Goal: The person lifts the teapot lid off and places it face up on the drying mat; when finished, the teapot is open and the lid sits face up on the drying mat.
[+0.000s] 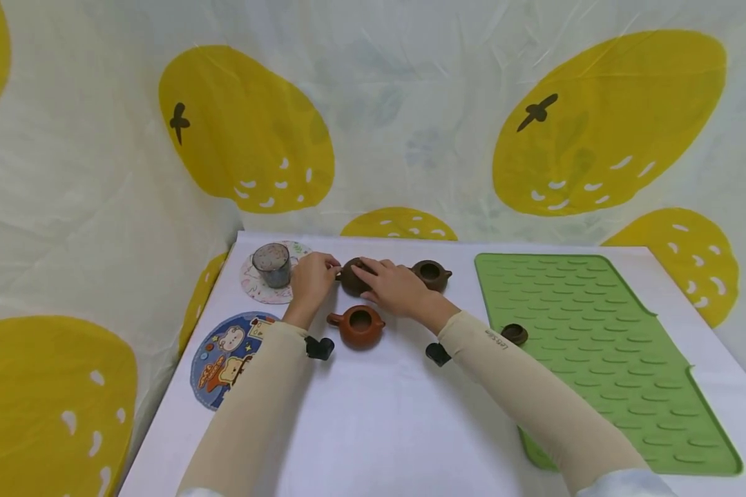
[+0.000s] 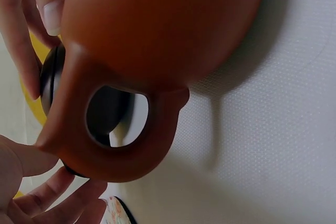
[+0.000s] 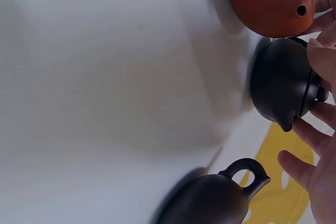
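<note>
Nearest you on the white bench (image 1: 373,428) stands the orange-brown teapot (image 1: 357,326), lidless, with a small dark lid (image 1: 514,334) lying to its right at the edge of the green mat (image 1: 603,345). Just beyond it, both your hands meet at the dark teapot (image 1: 351,277): your left hand (image 1: 311,279) pinches it at its handle side, and your right hand (image 1: 393,284) lies over its top with relaxed fingers touching the lid. A third brown teapot (image 1: 431,274) sits open just right of your right hand. Farther left, a glass cup (image 1: 272,264) rests on a round coaster (image 1: 262,288).
</note>
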`<state>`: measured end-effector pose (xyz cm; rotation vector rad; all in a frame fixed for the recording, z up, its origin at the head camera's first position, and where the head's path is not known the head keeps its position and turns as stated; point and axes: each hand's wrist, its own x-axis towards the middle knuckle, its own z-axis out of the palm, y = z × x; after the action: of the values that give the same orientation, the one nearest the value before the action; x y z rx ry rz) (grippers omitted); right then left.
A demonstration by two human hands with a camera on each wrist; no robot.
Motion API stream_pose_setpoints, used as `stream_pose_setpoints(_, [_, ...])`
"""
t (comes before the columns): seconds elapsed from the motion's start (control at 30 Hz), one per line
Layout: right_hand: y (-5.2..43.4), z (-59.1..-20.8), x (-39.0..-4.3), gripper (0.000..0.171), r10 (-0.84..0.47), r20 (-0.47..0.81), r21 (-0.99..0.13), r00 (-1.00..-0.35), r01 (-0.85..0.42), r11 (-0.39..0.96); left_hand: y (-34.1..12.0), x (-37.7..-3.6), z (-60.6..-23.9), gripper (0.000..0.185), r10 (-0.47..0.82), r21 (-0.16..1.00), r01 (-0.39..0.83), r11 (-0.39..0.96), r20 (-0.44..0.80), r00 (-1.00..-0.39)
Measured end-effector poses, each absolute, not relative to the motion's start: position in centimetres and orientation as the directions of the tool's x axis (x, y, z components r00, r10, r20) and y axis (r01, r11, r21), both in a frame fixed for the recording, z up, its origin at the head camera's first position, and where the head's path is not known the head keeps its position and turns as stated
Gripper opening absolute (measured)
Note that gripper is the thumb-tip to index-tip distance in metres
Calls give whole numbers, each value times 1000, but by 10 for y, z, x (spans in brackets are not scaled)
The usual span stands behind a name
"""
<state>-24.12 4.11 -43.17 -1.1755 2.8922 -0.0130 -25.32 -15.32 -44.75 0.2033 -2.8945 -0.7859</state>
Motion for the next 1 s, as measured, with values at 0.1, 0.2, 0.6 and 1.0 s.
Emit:
stream_pose_setpoints(0.1, [42,-432,-242,60,-704,3,-20,-710,-704,710,-153,-255,-446,11,-172,506,-101,856,94,-981])
stream_pose_setpoints(0.2, [42,-432,-242,59,-712,23,-21,-702,-712,702,-153,-255,-445,11,-177,500,-107,860,95,-980])
stream_pose_setpoints(0.6, [41,-434,-241,59,-707,34,-43,-707,-708,705,-150,-252,-446,10,-182,500,-111,859,96,-979])
stream_pose_setpoints(1.0, [40,-431,-244,59,-712,18,-37,-702,-712,701,-151,-255,-445,10,-162,471,-95,877,105,-981])
